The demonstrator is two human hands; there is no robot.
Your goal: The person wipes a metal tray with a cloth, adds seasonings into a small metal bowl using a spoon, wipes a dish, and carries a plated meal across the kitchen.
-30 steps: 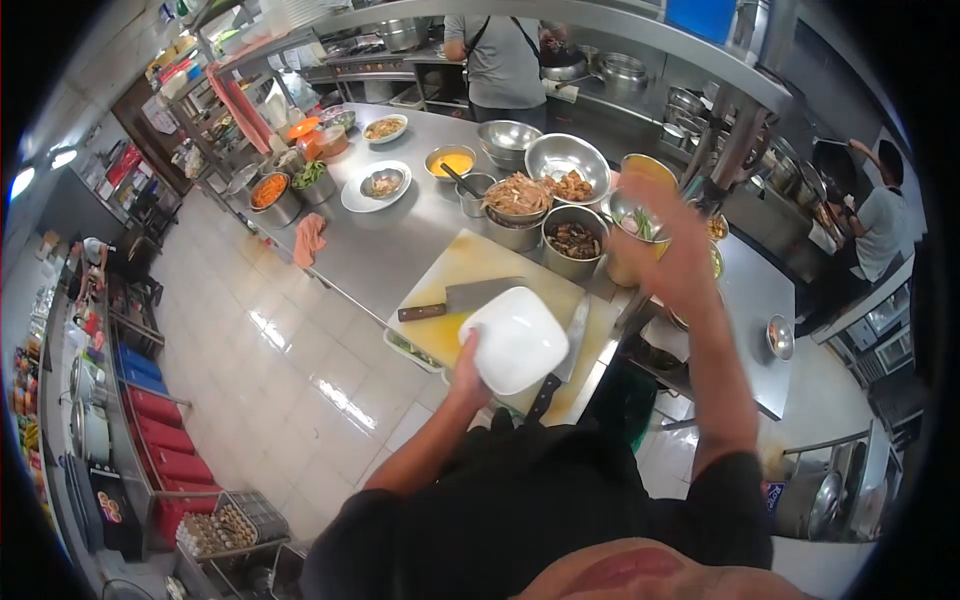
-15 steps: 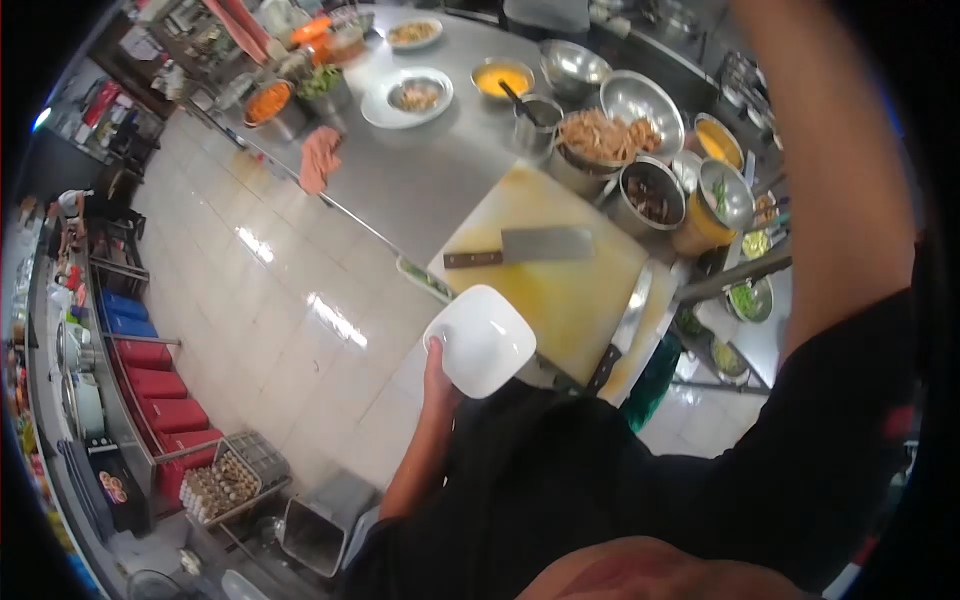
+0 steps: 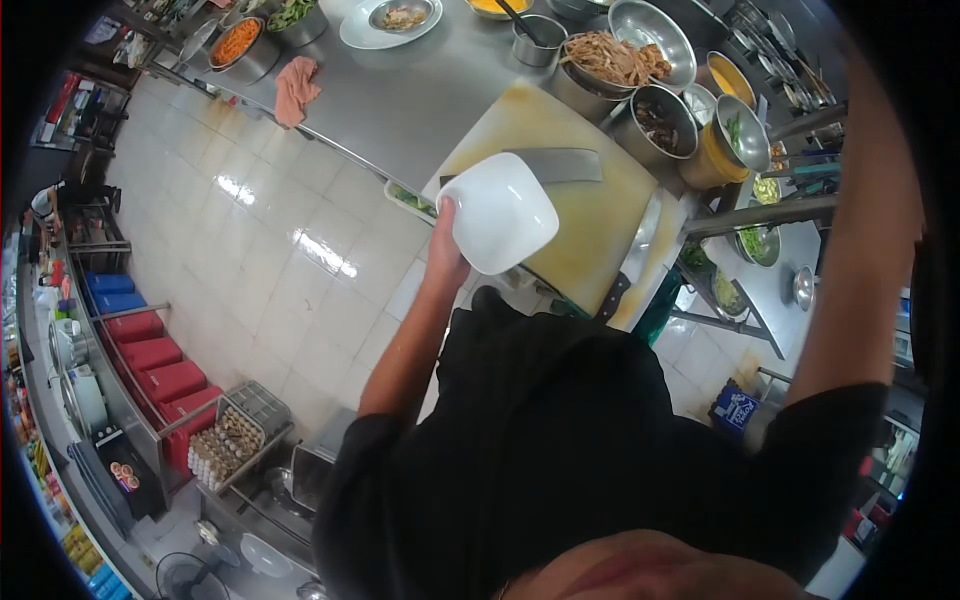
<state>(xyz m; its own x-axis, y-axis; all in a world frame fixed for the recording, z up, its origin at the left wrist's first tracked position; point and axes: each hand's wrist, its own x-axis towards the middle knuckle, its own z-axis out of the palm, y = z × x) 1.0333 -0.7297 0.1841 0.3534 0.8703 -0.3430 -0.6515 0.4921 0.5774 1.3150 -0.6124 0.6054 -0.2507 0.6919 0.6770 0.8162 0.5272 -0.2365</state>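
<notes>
My left hand [image 3: 447, 240] is closed on the rim of a white square bowl [image 3: 505, 215], its thumb on the near-left side. The bowl has nothing in it and is held over the front-left part of the yellowed cutting board [image 3: 590, 225]. Behind it lies a cleaver [image 3: 560, 165], its handle mostly hidden by the bowl. A knife [image 3: 632, 255] with a dark handle rests along the board's right side. My right arm reaches up along the right edge of the view; the hand itself is out of sight.
Beyond the board stand a pot of dark pieces [image 3: 655, 122], a pan of shredded food [image 3: 610, 60] and a small pot with a ladle [image 3: 538, 42]. A pink cloth [image 3: 297, 92] hangs at the steel counter's edge. Egg trays [image 3: 225, 445] and red bins [image 3: 170, 380] stand left.
The bowl in my left hand has moved up and forward, now covering most of the cleaver's handle. My view has shifted downward, and my right arm has moved toward the right edge.
</notes>
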